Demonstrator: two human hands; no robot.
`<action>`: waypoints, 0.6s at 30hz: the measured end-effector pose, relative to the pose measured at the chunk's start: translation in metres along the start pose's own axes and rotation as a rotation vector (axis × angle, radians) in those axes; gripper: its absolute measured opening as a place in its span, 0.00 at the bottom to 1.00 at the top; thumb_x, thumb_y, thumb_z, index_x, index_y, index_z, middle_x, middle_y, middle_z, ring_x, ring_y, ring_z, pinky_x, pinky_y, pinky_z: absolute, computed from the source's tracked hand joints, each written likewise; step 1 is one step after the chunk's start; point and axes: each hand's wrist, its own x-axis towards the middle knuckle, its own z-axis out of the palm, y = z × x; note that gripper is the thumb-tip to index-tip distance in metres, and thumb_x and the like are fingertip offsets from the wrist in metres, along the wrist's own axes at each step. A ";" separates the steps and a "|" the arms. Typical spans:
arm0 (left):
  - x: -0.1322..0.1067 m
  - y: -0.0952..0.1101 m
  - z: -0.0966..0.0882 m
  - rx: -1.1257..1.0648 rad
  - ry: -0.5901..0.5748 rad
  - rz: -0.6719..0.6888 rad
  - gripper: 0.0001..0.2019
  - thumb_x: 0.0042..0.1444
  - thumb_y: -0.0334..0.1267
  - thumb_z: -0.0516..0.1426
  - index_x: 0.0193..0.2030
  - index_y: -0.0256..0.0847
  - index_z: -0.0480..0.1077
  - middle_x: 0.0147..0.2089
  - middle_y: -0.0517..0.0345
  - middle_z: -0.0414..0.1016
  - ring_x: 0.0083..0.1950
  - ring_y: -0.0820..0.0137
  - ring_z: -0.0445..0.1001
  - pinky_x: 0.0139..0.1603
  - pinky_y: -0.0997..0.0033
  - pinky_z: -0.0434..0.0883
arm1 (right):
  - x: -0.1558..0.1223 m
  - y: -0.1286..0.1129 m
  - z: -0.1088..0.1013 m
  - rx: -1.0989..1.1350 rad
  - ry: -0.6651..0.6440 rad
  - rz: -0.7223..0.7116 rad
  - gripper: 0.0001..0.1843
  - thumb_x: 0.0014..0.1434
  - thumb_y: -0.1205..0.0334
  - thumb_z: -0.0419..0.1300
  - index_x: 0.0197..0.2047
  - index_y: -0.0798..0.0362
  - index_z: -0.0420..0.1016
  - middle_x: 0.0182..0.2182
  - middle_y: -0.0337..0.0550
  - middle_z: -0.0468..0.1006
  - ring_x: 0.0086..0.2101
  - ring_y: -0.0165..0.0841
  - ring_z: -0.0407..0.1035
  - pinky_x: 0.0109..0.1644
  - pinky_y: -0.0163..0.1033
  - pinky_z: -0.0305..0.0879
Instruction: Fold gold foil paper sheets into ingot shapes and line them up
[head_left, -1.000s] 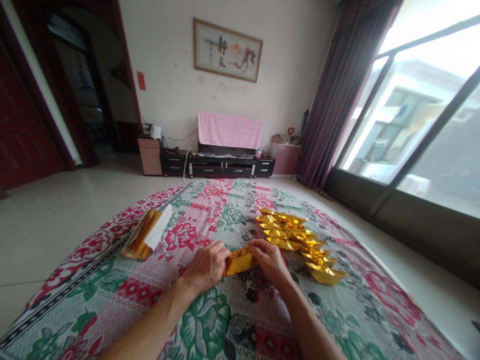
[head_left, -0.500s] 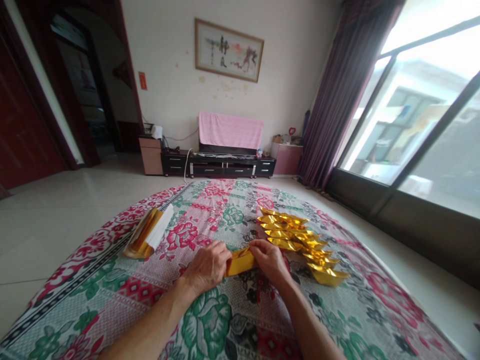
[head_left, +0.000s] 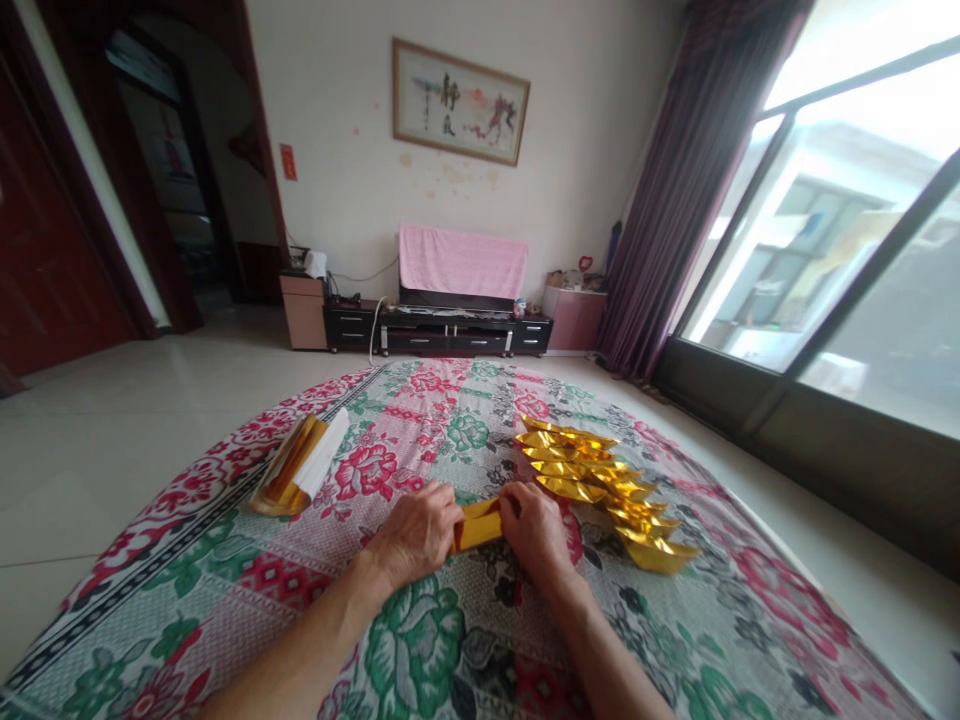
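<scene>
A gold foil paper (head_left: 478, 524) is pinched between both my hands just above a floral quilt (head_left: 420, 640). My left hand (head_left: 417, 536) grips its left end with curled fingers. My right hand (head_left: 537, 530) closes on its right end, thumb on top. To the right of my right hand lies a row of several folded gold paper ingots (head_left: 600, 485). A stack of unfolded gold sheets (head_left: 298, 464) with a white backing rests to the far left on the quilt.
The quilt is spread on a pale tiled floor (head_left: 112, 440). A low dark TV cabinet (head_left: 450, 332) with a pink cloth (head_left: 462, 262) stands against the far wall. Purple curtains (head_left: 675, 190) and a large window (head_left: 847, 220) are on the right; a doorway (head_left: 172, 180) is on the left.
My right hand has slid a little leftward along the gold paper, so less of the paper shows between my hands. The ingots and the sheet stack lie as before.
</scene>
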 end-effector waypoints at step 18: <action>-0.001 0.001 -0.003 0.029 -0.018 0.017 0.08 0.54 0.30 0.50 0.32 0.40 0.71 0.37 0.55 0.68 0.41 0.68 0.65 0.36 0.71 0.65 | -0.002 -0.006 0.001 -0.108 -0.124 0.074 0.10 0.59 0.63 0.50 0.31 0.49 0.71 0.32 0.39 0.68 0.31 0.27 0.64 0.28 0.32 0.49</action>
